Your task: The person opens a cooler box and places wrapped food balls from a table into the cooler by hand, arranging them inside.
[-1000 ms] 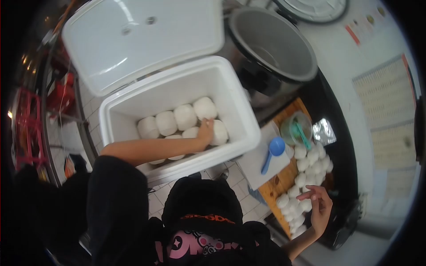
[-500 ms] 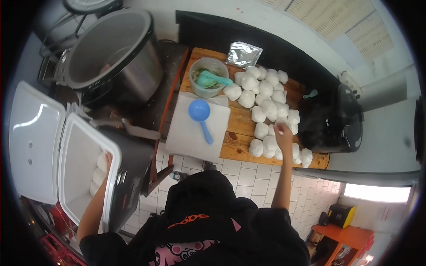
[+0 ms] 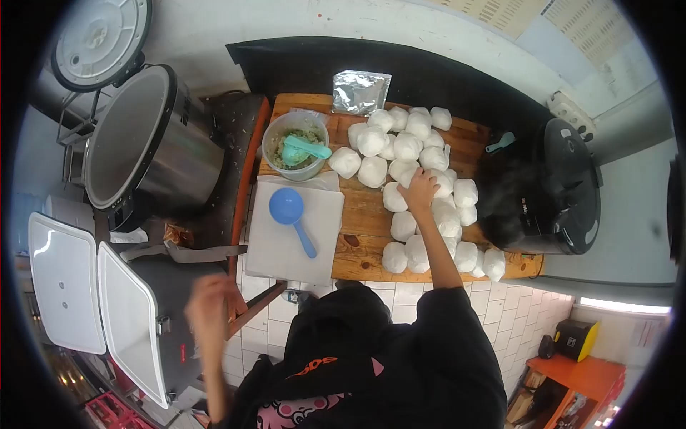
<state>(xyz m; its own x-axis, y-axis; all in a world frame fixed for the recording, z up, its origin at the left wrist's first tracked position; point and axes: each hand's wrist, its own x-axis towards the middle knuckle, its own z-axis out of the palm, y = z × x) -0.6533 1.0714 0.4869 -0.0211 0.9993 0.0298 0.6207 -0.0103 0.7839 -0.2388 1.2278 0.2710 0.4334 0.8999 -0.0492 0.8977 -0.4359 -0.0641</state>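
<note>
Many white paper-wrapped bundles (image 3: 407,146) lie close together, some stacked, on the wooden table (image 3: 357,247). My right hand (image 3: 420,190) reaches into the middle of them, thumb and fingers curled down around one bundle that it mostly hides. Smeared by motion, my left hand (image 3: 213,299) is in the air between the table and the open cooler box (image 3: 146,286), and its fingers do not show clearly. A blue scoop (image 3: 287,207) rests on a stack of white paper sheets (image 3: 271,247). Behind it stands a clear tub (image 3: 268,146) of greenish food with a turquoise spoon (image 3: 304,148) in it.
A large steel pot (image 3: 179,157) stands at the left, its lid (image 3: 100,43) propped behind. Right of the bundles, steam rises by a black cooker (image 3: 564,207). A foil packet (image 3: 361,91) lies at the table's back. The cooler's white lid (image 3: 64,286) hangs open.
My left hand has come out of the cooler box and moved right toward the table. My right hand has shifted left and farther back over the bundles. The view has turned.
</note>
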